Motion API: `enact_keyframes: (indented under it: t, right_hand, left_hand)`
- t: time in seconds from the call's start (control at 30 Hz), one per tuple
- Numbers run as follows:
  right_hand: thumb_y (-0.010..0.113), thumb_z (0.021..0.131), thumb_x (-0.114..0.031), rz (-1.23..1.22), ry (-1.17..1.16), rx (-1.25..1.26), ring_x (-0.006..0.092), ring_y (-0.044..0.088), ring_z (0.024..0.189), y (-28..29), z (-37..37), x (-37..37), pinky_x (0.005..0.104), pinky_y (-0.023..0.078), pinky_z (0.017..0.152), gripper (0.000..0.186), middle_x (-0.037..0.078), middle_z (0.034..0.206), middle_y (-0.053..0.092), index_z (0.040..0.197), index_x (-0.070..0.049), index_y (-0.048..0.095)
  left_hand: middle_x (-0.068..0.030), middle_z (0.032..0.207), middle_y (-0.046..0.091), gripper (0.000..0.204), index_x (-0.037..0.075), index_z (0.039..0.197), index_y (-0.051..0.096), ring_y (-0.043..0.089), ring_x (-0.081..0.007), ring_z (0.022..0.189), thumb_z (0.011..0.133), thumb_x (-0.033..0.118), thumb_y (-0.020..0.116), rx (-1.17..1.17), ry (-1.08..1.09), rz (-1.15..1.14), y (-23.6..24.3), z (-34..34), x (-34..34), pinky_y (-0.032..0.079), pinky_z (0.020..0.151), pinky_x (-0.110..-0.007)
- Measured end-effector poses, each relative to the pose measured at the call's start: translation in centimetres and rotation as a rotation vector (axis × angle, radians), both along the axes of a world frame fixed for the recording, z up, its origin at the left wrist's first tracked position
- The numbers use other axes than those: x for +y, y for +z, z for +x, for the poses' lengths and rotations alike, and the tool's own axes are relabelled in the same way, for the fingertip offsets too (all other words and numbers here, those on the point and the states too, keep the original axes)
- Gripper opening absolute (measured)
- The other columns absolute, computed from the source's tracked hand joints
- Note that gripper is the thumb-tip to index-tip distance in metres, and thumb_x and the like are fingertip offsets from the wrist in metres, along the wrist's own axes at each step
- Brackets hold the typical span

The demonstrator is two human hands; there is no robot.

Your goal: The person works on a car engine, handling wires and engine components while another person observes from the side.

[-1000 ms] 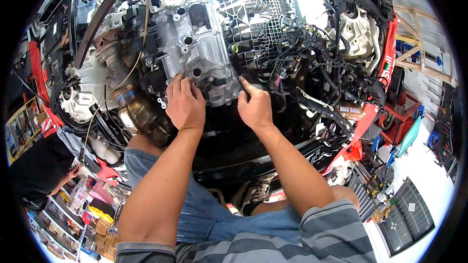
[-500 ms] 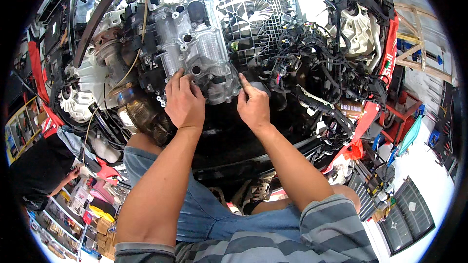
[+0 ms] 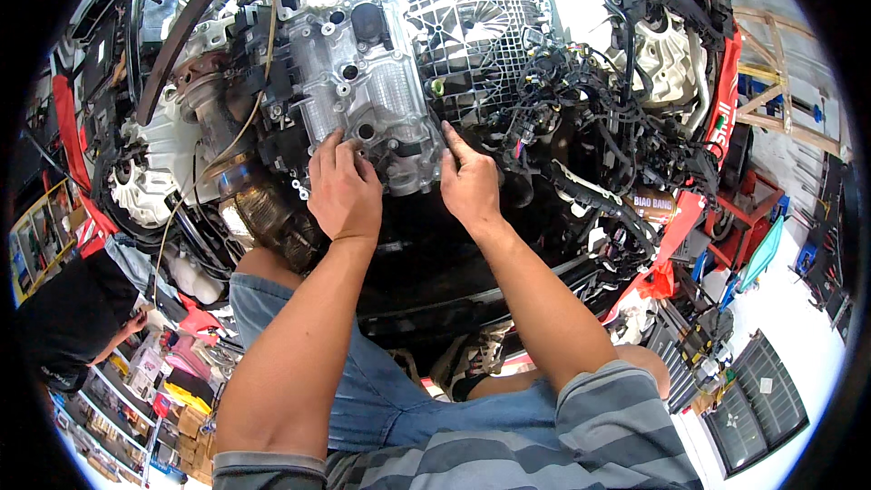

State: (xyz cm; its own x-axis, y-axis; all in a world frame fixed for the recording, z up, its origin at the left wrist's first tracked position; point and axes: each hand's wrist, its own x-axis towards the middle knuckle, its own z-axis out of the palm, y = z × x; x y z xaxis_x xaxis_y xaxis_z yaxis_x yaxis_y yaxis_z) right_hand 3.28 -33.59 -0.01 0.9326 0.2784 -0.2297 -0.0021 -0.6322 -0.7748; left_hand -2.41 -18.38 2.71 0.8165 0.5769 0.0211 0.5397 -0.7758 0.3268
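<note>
Valve cover [image 3: 386,82]; hands [image 3: 347,195] against it (right one [image 3: 472,186] slightly farther up)

The valve cover [image 3: 392,82] is of silver-grey cast metal, rather dull, with finely ribbed panels; the exhaust pipe [image 3: 272,210] is of brownish metal, crumpled and shiny at its lower part; the strut tower [image 3: 667,68] looks like smooth, white-painted metal; the wiring harness [image 3: 581,86] seems mostly matt black plastic; the frame [image 3: 777,74] is of bare wood; the shorts [image 3: 381,390] are of blue denim, matt; the striped shirt [image 3: 494,465] is of soft cloth.
</note>
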Motion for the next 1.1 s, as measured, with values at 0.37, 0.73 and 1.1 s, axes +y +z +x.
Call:
enact_keyframes:
  t: [0.37, 0.73, 1.1]
  right_hand:
    - [0.053, 0.087, -0.015, -0.037, -0.055, 0.046, 0.043, 0.065, 0.078, -0.5, 3.7, 3.0, 0.0487, 0.052, 0.074, 0.04, 0.027, 0.081, 0.065, 0.125, -0.007, 0.061]
    - [0.052, 0.087, -0.015, -0.187, -0.031, 0.087, 0.0425, 0.065, 0.077, 0.5, 2.6, 2.8, 0.0482, 0.053, 0.073, 0.042, 0.026, 0.081, 0.066, 0.128, -0.008, 0.06]
    - [0.052, 0.089, -0.017, -0.166, -0.065, 0.04, 0.0429, 0.065, 0.077, -0.5, 3.6, 3.9, 0.0502, 0.051, 0.072, 0.041, 0.027, 0.078, 0.065, 0.128, -0.008, 0.059]
  left_hand:
    - [-0.0057, 0.119, 0.063, 0.016, 0.009, 0.098, 0.064, 0.057, -0.0272, 0.112, 0.082, 0.012, 0.063, 0.008, -0.015, 0.008, 0.0, 0.0, 0.0, 0.05, 0.089, -0.038]
    - [-0.0061, 0.118, 0.063, 0.014, 0.009, 0.096, 0.064, 0.058, -0.0276, 0.11, 0.081, 0.01, 0.064, -0.013, -0.01, 0.014, -0.1, 0.0, 0.0, 0.05, 0.088, -0.038]
    - [-0.0061, 0.119, 0.063, 0.018, 0.009, 0.098, 0.064, 0.057, -0.0273, 0.111, 0.08, 0.01, 0.065, -0.006, -0.01, -0.001, 0.2, 0.1, -0.1, 0.05, 0.09, -0.038]
